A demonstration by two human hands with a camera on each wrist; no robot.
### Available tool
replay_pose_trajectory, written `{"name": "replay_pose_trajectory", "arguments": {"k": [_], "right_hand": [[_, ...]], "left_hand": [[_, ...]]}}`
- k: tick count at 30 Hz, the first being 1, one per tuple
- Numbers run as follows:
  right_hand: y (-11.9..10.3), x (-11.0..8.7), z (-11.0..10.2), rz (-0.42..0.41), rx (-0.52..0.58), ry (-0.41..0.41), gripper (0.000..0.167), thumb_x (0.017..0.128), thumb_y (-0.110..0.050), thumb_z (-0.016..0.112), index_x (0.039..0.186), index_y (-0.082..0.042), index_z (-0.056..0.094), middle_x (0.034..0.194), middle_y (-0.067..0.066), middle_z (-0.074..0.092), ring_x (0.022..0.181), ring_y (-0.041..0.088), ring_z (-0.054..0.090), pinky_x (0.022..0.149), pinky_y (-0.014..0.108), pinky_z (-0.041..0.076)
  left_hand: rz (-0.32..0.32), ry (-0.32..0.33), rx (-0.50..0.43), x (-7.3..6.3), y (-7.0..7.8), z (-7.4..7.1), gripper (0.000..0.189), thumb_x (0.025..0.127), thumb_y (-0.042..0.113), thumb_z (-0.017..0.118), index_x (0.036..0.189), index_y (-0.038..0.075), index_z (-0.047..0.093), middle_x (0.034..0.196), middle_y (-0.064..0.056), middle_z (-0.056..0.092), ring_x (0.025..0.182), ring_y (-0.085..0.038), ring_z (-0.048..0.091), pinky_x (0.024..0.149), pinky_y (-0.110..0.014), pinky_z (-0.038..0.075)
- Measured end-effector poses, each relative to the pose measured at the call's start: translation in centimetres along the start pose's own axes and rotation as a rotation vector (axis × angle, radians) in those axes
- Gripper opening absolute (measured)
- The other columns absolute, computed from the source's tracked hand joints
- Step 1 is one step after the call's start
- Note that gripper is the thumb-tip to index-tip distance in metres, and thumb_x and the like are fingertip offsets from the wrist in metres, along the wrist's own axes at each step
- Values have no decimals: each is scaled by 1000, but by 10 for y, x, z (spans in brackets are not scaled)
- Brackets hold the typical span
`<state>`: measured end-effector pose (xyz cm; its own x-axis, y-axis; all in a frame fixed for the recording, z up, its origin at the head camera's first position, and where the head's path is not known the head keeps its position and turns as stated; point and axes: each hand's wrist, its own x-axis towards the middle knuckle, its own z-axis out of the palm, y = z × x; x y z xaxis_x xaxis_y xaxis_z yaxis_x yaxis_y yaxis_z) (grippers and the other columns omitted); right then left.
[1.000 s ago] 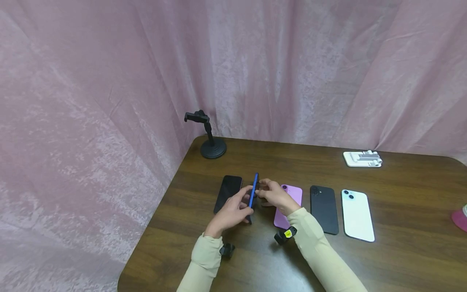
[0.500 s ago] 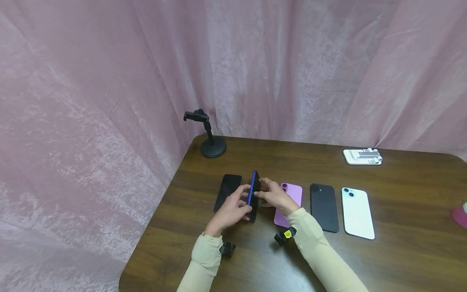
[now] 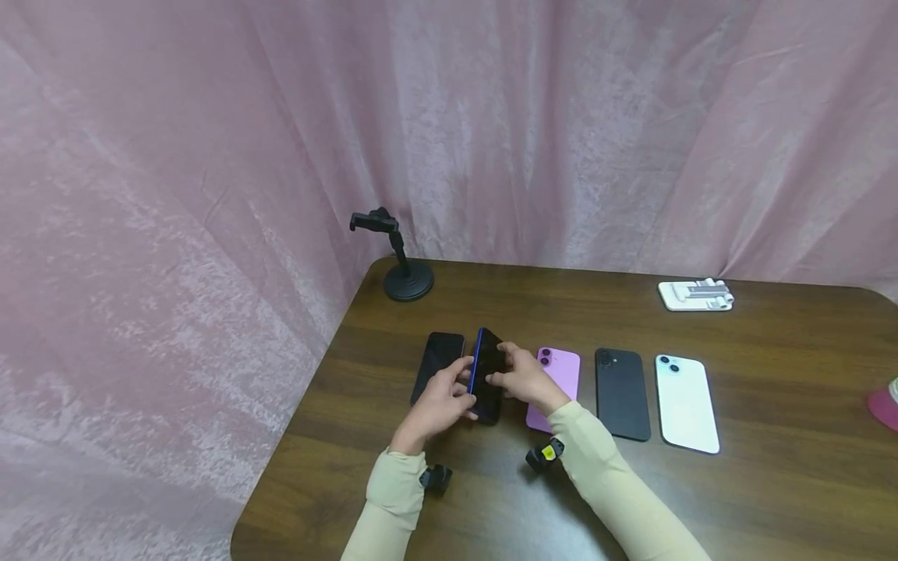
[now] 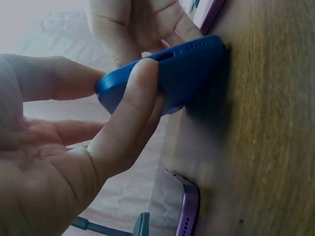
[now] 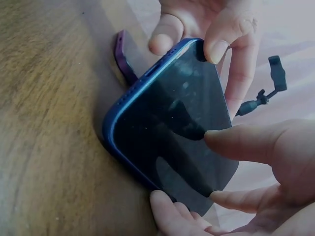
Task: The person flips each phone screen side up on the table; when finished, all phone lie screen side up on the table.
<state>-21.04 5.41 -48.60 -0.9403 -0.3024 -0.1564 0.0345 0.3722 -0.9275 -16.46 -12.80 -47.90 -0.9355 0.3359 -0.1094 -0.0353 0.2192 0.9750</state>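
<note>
The blue-framed, black-screened rectangular smartphone (image 3: pixel 486 360) has tipped rightward, baring more of its front. My left hand (image 3: pixel 438 403) pinches its raised left side; my right hand (image 3: pixel 530 380) touches its front, outstretched. It tilts over the brown wooden tabletop (image 3: pixel 494 514), between a flat black-screened phone (image 3: pixel 439 361) and a lilac phone (image 3: pixel 565 371).

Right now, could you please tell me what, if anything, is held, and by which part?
The blue phone: the left hand pinches its raised corner by the charging port; fingertips of the right hand touch its screen.
</note>
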Motion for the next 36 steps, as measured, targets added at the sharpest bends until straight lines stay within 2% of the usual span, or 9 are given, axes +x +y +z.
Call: {"name": "replay_pose_trajectory", "arguments": {"k": [2,6,9,12,15,23,28,32,36], "right_hand": [[0,-1,0,-5,-29,16,63,84,4,72,139,14,43,120,36,58,74,28,67,61,36,58],[0,-3,1,-21,-107,48,66,78,5,75,137,15,46,123,40,57,66,28,68,61,36,58],[0,-3,3,-29,-210,86,70,75,4,77,137,16,47,121,38,58,82,33,68,76,43,57],[1,-3,3,-19,-298,117,74,74,1,79,137,19,44,120,36,59,106,43,60,94,52,49],[2,-3,3,7,-319,128,74,75,1,79,136,21,43,120,36,57,116,47,54,101,54,44],[2,-3,4,5,-364,154,71,71,1,79,132,22,49,118,35,59,116,45,54,103,52,43],[1,-4,3,15,-386,170,74,68,2,78,133,21,49,115,33,60,114,45,54,101,52,43],[1,-4,1,20,-386,172,76,66,3,78,134,21,48,114,33,60,113,45,54,101,53,43],[1,-3,0,32,-379,172,77,68,3,79,135,21,47,117,33,59,113,44,54,101,53,43]], "left_hand": [[2,9,9,-2,4,1,64,89,-17,52,150,-12,31,126,-33,50,99,-44,65,70,-43,60],[2,29,27,-3,3,0,62,87,-19,53,147,-14,35,120,-32,50,91,-42,66,68,-44,60],[-11,46,51,-1,-3,-1,62,86,-20,53,145,-13,37,117,-28,52,82,-32,67,64,-40,59],[-27,69,78,-1,-3,1,63,85,-20,54,145,-13,38,116,-26,53,77,-26,66,62,-38,59],[-32,90,111,0,-2,4,63,85,-19,55,145,-14,38,118,-27,53,78,-26,67,61,-36,59],[-19,118,219,0,-7,8,63,84,-18,57,144,-18,37,125,-27,42,80,-27,67,59,-31,58],[9,125,299,1,-8,8,66,81,-18,59,144,-18,39,123,-25,44,82,-22,57,59,-26,56],[3,138,408,2,-8,8,70,79,-13,66,145,-13,42,122,-21,48,86,-21,57,66,-26,53],[-23,133,445,3,-7,9,74,82,-6,73,149,-8,40,123,-18,50,94,-23,59,76,-31,50]]}}
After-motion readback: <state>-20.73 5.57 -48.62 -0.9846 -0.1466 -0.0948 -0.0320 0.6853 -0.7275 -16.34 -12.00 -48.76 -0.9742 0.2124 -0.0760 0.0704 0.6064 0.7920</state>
